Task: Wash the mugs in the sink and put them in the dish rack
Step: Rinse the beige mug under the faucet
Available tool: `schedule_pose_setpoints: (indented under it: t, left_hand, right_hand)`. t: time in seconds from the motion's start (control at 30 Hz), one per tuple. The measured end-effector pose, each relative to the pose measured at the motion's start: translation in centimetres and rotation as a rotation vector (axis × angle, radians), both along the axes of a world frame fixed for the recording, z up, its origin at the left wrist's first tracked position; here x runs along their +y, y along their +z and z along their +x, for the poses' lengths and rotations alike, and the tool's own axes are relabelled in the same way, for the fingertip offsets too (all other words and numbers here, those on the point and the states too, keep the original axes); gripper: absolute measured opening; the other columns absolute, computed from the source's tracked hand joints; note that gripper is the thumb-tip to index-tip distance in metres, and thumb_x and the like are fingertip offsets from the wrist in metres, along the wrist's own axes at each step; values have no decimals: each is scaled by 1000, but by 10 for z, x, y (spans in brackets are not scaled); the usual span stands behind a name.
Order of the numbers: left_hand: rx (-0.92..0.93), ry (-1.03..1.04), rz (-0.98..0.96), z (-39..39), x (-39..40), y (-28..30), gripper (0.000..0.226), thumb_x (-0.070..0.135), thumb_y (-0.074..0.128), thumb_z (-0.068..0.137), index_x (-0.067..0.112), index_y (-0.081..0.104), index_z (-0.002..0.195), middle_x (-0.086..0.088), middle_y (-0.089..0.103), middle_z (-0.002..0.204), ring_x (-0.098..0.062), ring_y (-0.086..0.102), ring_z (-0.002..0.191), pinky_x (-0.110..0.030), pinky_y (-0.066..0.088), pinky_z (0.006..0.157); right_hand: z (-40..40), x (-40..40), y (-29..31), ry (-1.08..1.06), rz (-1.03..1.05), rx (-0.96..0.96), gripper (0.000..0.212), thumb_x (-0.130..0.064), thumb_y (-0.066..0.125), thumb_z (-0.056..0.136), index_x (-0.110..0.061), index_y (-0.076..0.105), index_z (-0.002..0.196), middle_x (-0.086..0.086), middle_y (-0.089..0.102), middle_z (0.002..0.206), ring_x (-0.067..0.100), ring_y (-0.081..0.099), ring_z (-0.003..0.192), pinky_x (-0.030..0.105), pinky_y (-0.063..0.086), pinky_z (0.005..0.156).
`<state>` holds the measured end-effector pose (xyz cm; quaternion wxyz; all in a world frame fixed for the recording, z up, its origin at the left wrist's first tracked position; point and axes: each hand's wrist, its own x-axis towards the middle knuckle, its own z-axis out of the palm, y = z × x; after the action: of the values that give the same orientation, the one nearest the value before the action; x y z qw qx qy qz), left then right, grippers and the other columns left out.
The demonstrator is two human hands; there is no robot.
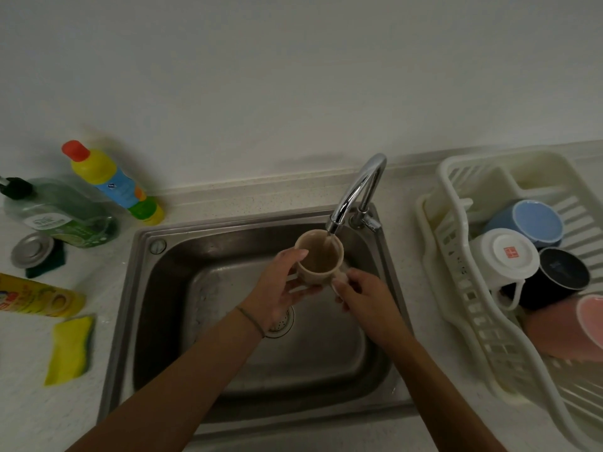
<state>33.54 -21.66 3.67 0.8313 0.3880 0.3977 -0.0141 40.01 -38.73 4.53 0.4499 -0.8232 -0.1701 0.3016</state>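
Pink mug [584,327] cut by right edge

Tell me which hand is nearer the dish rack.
Right. The right hand grips the beige mug's handle over the sink, on the side toward the dish rack. The left hand cups the mug's far side.

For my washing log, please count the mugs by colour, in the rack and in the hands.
Beige mug, under the faucet: 1
Blue mug: 1
White mug: 1
Black mug: 1
Pink mug: 1
Total: 5
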Motion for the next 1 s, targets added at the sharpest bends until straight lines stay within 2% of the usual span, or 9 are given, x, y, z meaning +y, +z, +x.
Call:
schedule_pose_setpoints:
  t: [0.2,0.37,0.47,0.53,0.6,0.67,0.77,0.87,1.0]
  left_hand:
    - [6,-82,88,6,-1,8,65,37,77,74,12,59,131,-22,57,134,-41,62,120,-49,61,86]
    - [-6,-108,151,13,3,12,38,28,70,94,14,62,128,-19,59,132,-38,62,118,-49,62,86]
    - [3,-91,142,13,1,13,34,26,68,95,14,62,125,-19,59,132,-37,63,116,-50,61,87]
    - [17,-69,124,11,2,12,34,28,68,94,13,62,124,-20,57,132,-37,62,116,-49,62,85]
    - [51,-73,130,9,2,11,34,28,67,94,13,62,124,-20,56,130,-36,61,114,-43,62,79]
    - [98,-95,146,6,0,10,37,32,65,95,12,61,127,-17,55,126,-30,60,107,-35,59,71]
    - [138,-116,129,1,-5,5,39,37,59,97,13,60,128,-13,55,115,-23,55,94,-31,50,66]
    - [173,-110,109,-2,-5,0,43,42,57,98,15,58,131,-12,54,115,-23,54,94,-32,47,66]
    - [220,-115,120,-7,-10,-8,46,55,52,97,19,63,123,-9,57,114,-22,53,86,-30,42,64]
  right_hand:
    - [-6,-2,-4,-71,37,48,17,-32,56,101,-21,66,93,-2,68,82,7,65,74,21,52,67]
    - [-9,-1,-4,-76,60,28,9,-31,59,99,-25,65,95,-3,70,85,9,67,76,26,57,71]
    - [-8,-1,-9,-87,22,-65,12,-31,60,98,-24,63,90,0,67,80,14,65,72,32,57,68]
    - [-10,-1,-12,-28,-36,-199,13,-30,60,99,-25,60,87,-3,62,76,12,60,67,22,51,60]
    - [-9,-2,-15,17,-157,-453,15,-29,60,99,-24,56,85,-8,55,76,10,53,57,17,41,54]
    - [-6,-3,-18,37,-244,-559,11,-30,57,101,-25,54,91,-12,51,71,4,48,52,15,33,51]
    - [-6,3,-26,35,-243,-493,12,-30,50,105,-22,55,111,-13,52,64,3,51,50,14,33,50]
    - [-2,10,-30,32,-225,-463,20,-30,42,107,-19,53,120,-11,54,65,4,52,50,14,34,49]
    - [-5,13,-31,86,-167,-470,29,-33,40,108,-19,48,132,-8,58,70,5,57,53,19,46,49]
